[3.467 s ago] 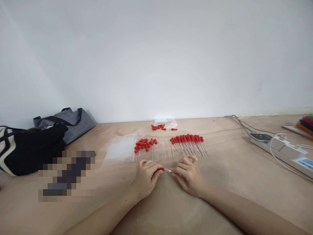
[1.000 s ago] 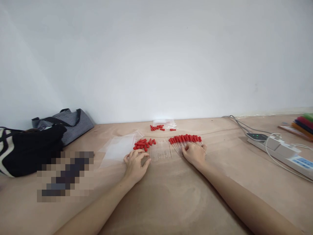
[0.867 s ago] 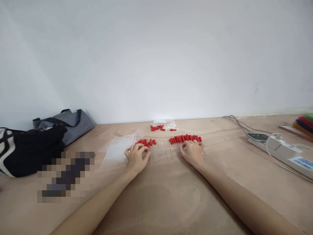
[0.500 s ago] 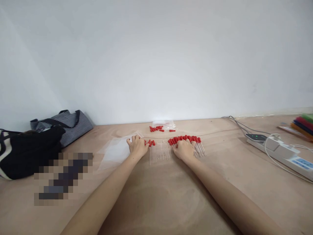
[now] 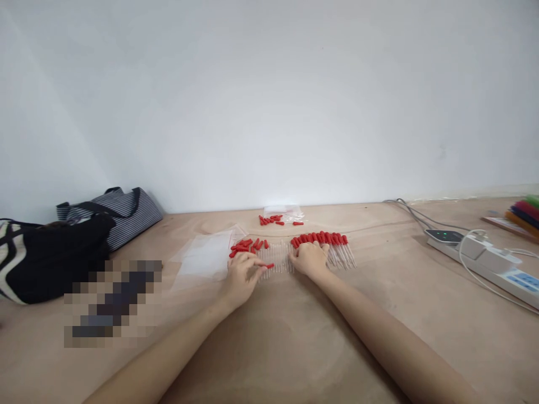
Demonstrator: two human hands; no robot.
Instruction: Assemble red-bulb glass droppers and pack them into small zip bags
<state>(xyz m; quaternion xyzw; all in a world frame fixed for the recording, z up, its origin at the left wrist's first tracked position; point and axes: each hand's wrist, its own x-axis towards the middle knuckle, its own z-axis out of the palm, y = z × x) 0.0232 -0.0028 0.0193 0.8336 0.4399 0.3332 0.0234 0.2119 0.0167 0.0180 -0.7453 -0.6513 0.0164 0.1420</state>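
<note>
My left hand [image 5: 243,276] pinches a small red cap [image 5: 270,265] between thumb and fingertips, above the left part of a row of thin pale sticks [image 5: 277,258]. Loose red caps [image 5: 242,245] lie in a pile just beyond that hand. My right hand [image 5: 309,258] is closed at the right end of the bare sticks; whatever its fingers hold is hidden. Past and beside it, several sticks with red caps on their far ends [image 5: 337,238] lie side by side, their pale shafts pointing toward me.
Clear plastic bags [image 5: 206,255] lie left of the caps. Near the wall, more red caps [image 5: 269,220] lie by another clear bag [image 5: 290,212]. Dark and striped bags [image 5: 122,216] stand at left; a power strip [image 5: 501,266] with cables and colourful items [image 5: 526,216] are at right.
My left hand has come back toward me from the loose pile, with a red cap now in its fingers. My right hand has shifted slightly left.
</note>
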